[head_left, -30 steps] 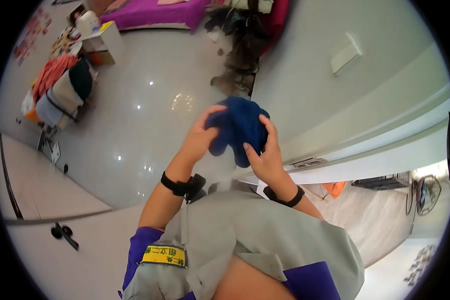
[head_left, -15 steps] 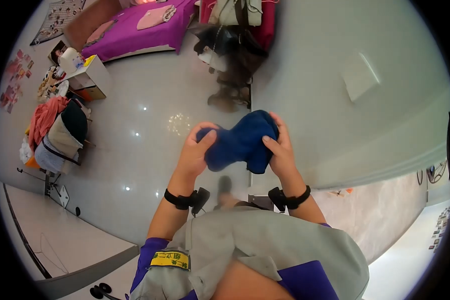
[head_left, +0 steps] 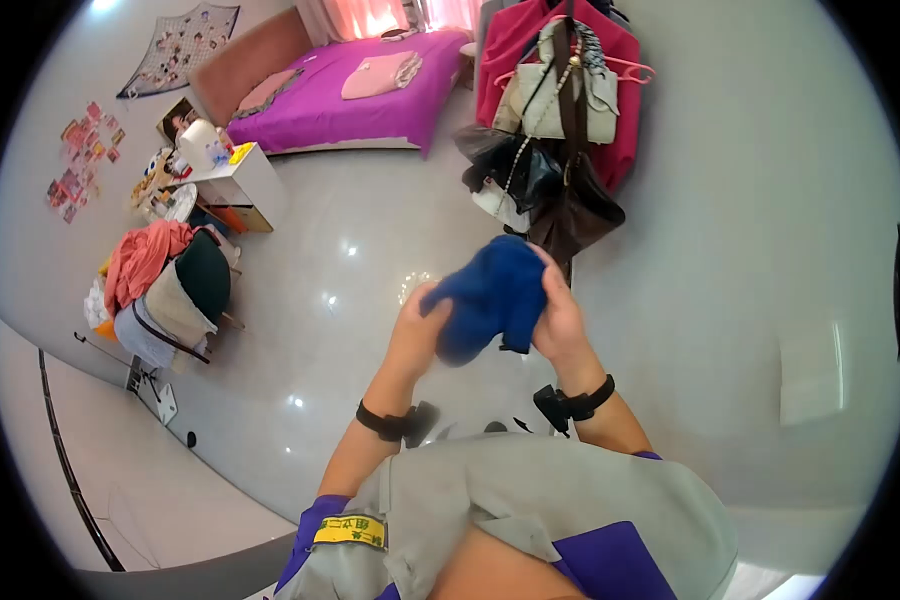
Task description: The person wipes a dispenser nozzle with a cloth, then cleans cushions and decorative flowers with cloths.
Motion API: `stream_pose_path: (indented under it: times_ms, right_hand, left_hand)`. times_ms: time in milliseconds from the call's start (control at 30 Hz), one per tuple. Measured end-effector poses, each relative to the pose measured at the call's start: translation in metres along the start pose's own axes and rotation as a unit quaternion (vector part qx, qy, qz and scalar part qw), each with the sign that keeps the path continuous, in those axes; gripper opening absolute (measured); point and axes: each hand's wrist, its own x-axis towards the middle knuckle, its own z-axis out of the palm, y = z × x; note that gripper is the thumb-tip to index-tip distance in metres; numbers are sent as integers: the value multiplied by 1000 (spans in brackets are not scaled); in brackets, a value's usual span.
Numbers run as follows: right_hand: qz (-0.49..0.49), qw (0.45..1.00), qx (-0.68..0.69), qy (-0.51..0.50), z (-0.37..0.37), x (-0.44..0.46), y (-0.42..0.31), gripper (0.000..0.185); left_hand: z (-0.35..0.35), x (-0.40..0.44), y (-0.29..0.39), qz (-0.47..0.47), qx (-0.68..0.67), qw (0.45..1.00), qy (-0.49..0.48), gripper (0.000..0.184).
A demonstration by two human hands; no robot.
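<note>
A dark blue, soft cloth item [head_left: 492,298] is held up in front of my body between both hands; its exact kind does not show. My left hand [head_left: 425,318] is closed on its left edge, the thumb lying over the near face. At its right side my right hand [head_left: 558,308] grips it, with part of the fingers hidden behind the cloth. A short blue flap with a dark edge hangs down near my right palm. Each wrist wears a black strap with a small device.
Bags [head_left: 570,100] and a red garment [head_left: 625,130] hang ahead on the right, beside a pale wall. A bed with a purple cover [head_left: 370,85] stands farther back. On the left are a white desk [head_left: 240,190] and a chair [head_left: 202,280] piled with clothes.
My view has swung, so the room appears shifted right and down. The blue cloth looks more bunched, and my hands are closer together on it.
</note>
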Motion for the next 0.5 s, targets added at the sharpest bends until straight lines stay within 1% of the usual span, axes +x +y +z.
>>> stream_pose_path:
  times_ms: [33, 67, 100, 133, 167, 200, 233, 267, 333, 367, 400, 433, 467, 500]
  right_hand:
    - [23, 997, -54, -45, 2, 8, 7, 49]
    - [3, 971, -224, -79, 10, 13, 11, 54]
    - [-18, 915, -387, -113, 18, 17, 15, 59]
    - [-14, 912, -393, -113, 19, 24, 19, 59]
    - [-17, 883, -461, -87, 18, 31, 24, 64]
    - [-23, 849, -525, -59, 15, 40, 27, 70]
    - [-26, 848, -528, -53, 10, 52, 27, 70]
    - [-14, 857, -513, -44, 5, 62, 28, 69]
    - [-4, 865, -501, -21, -4, 83, 25, 69]
    - [-25, 844, -536, 7, -6, 93, 22, 68]
    - [-44, 819, -572, 35, -9, 106, 20, 67]
    - [-43, 829, -555, 62, -12, 120, 18, 65]
    - [-50, 818, -567, 78, -18, 134, 16, 65]
    - [-61, 806, -581, 91, -27, 151, 13, 65]
  left_hand:
    - [0, 6, 4, 0, -7, 1000, 6, 35]
    - [1, 10, 8, -8, -60, 998, -10, 36]
    - [2, 15, 9, -16, -112, 993, -28, 36]
    - [1, 24, 8, -17, -113, 993, -29, 35]
    - [-2, 34, 7, -17, -119, 992, -33, 35]
    - [-6, 44, 6, 5, -72, 997, -33, 32]
    - [-10, 57, 5, 26, -24, 999, -35, 29]
    - [-11, 71, 3, 22, -24, 999, -44, 29]
    - [-11, 102, 0, 112, 82, 990, -25, 24]
    - [-12, 119, 3, 105, 78, 991, -37, 24]
    - [-12, 141, 10, 108, 111, 987, -31, 26]
    - [-13, 159, 18, 109, 144, 983, -24, 28]
    - [-10, 174, 32, 91, 104, 990, -33, 27]
    - [-13, 194, 34, 66, 69, 993, -62, 30]
